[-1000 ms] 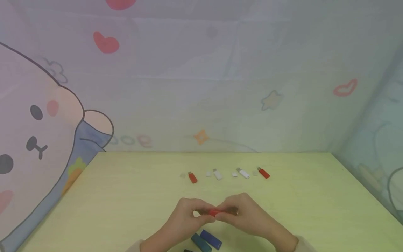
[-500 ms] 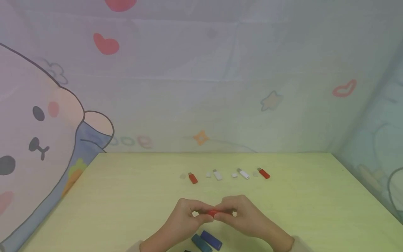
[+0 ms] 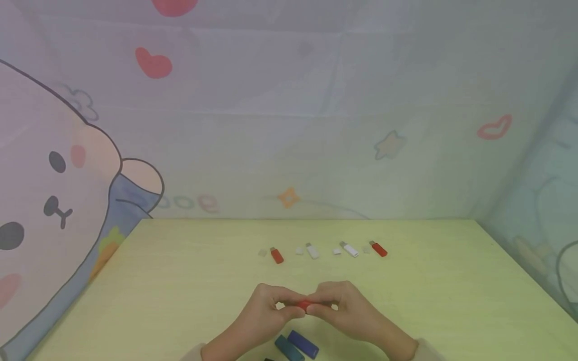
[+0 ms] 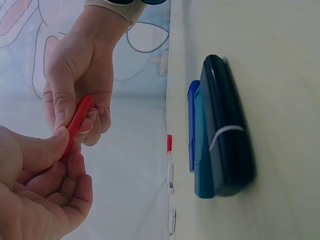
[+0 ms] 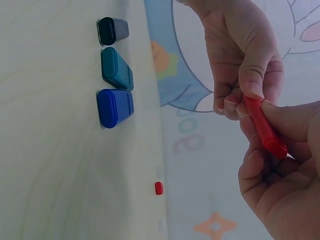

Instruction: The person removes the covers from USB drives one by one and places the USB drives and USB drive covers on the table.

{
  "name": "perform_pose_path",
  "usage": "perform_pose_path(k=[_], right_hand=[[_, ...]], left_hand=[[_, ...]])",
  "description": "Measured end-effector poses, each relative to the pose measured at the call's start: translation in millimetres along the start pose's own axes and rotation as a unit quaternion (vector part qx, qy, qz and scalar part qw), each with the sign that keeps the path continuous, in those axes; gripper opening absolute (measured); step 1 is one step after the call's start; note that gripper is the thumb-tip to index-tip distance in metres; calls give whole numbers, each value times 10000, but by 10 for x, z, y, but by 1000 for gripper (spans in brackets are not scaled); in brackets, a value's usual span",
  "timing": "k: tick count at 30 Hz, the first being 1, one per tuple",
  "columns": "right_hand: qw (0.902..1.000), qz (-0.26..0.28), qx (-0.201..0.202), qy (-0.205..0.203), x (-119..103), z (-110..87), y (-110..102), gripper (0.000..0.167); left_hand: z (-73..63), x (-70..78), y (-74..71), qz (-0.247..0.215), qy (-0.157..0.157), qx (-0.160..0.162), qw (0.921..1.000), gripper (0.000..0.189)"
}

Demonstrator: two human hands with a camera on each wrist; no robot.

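Both hands meet over the near part of the table, pinching a red USB flash drive (image 5: 264,125) between thumbs and fingers. My left hand (image 3: 266,312) has one end; the other is in the grip of my right hand (image 3: 345,307). In the head view only a small red part shows between the fingertips. The right wrist view shows its smooth, closed body, with no metal plug in sight. Below the hands lie a teal stick (image 3: 289,347), a blue stick (image 3: 303,344) and a black stick (image 4: 231,130) with a pale ring around it.
Farther back on the table (image 3: 180,281) runs a row of uncapped flash drives: a red one (image 3: 277,255), a white one (image 3: 312,250), another white one (image 3: 349,249) and another red one (image 3: 379,248). Small caps (image 3: 336,251) lie beside them. A printed cloth (image 3: 253,150) hangs behind.
Over the last second the hands have drawn slightly closer together along the red flash drive, the right hand shifting a little left. The things on the table stay put.
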State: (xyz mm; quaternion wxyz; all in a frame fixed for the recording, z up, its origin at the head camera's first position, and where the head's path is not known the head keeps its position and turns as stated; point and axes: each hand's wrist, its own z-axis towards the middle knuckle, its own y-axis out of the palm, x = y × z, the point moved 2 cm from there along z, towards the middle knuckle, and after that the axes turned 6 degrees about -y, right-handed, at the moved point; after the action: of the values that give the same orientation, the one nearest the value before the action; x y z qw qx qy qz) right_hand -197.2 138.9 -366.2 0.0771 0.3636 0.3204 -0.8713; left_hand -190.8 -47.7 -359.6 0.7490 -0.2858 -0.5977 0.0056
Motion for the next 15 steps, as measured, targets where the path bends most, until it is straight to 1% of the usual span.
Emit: perform_pose_path(k=[12, 15], right_hand=[[9998, 0, -20, -210, 43, 3, -3, 19], [9998, -80, -23, -159, 52, 3, -1, 20]], left_hand=[[20, -59, 9, 37, 155, -31, 9999, 14], [28, -73, 1, 74, 212, -29, 9997, 14]])
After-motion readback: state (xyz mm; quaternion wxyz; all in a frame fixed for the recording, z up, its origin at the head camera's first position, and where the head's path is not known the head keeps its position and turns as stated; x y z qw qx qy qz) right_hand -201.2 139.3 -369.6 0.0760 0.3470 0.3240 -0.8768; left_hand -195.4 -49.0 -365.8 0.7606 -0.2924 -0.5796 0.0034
